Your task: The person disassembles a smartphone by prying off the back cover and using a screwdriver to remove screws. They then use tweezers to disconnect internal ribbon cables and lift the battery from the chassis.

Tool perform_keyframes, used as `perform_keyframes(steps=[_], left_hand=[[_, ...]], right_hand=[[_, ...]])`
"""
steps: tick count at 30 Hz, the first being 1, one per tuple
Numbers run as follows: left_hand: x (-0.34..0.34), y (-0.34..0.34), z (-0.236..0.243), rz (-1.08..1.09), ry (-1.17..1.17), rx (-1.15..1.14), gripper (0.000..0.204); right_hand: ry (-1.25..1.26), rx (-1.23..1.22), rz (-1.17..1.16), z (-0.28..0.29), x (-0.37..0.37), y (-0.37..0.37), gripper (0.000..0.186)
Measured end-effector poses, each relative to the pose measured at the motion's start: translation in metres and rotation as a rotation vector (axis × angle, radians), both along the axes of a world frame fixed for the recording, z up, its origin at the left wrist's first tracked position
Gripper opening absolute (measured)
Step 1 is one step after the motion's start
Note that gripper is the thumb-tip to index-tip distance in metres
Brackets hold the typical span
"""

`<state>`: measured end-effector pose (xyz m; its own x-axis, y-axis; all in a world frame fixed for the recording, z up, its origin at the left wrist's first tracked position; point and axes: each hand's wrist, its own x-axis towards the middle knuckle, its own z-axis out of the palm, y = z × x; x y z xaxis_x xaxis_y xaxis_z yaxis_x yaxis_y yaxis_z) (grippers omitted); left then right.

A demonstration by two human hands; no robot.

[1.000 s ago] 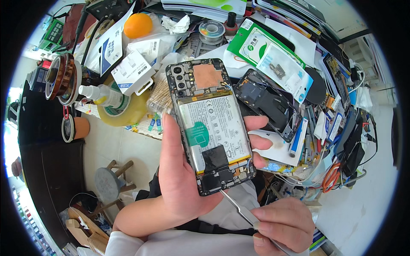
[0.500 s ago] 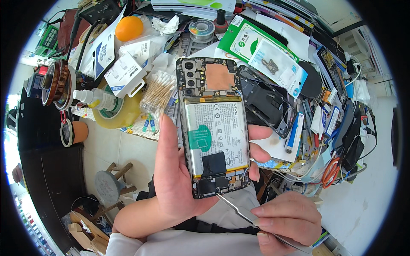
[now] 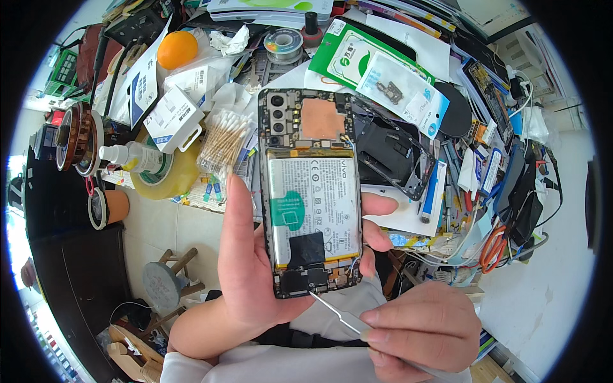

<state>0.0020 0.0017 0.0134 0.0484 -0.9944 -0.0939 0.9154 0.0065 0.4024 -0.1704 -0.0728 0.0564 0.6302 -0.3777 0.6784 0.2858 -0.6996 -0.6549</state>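
My left hand (image 3: 246, 268) is closed around an opened smartphone (image 3: 345, 210), back side up, showing its camera module, copper-coloured patch, labelled battery and small circuit parts. My fingertips curl past its right edge, the thumb along its left. My right hand (image 3: 418, 332) grips thin metal tweezers (image 3: 338, 313), whose tip touches the phone's bottom edge beside a black component. Behind the phone lie a loose black housing (image 3: 393, 156) and a small clear packet with a metal part (image 3: 402, 96).
The cluttered desk holds cotton swabs (image 3: 223, 137), white boxes (image 3: 172, 115), a tape roll (image 3: 163, 182), spray bottle (image 3: 128, 156), orange (image 3: 177, 50), solder spool (image 3: 283, 45), green packet (image 3: 345, 51), tools (image 3: 472, 172) and cables (image 3: 495, 249). A stool (image 3: 161, 284) stands below at the left.
The phone has turned more upright. Both my left hand and the tweezers' tip have moved left in the view, the tip staying at the phone's lower edge. The desk items appear slightly shifted.
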Motion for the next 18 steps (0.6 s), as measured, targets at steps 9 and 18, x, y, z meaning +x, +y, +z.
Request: perform_keyframes(steps=[9, 18], left_hand=[[-0.002, 0.001, 0.003, 0.036, 0.081, 0.034, 0.094], [-0.001, 0.001, 0.001, 0.010, 0.053, 0.001, 0.094]], right_hand=[[0.057, 0.077, -0.108, 0.005, -0.010, 0.009, 0.012], [0.065, 0.077, -0.090, 0.004, -0.010, 0.007, 0.013]])
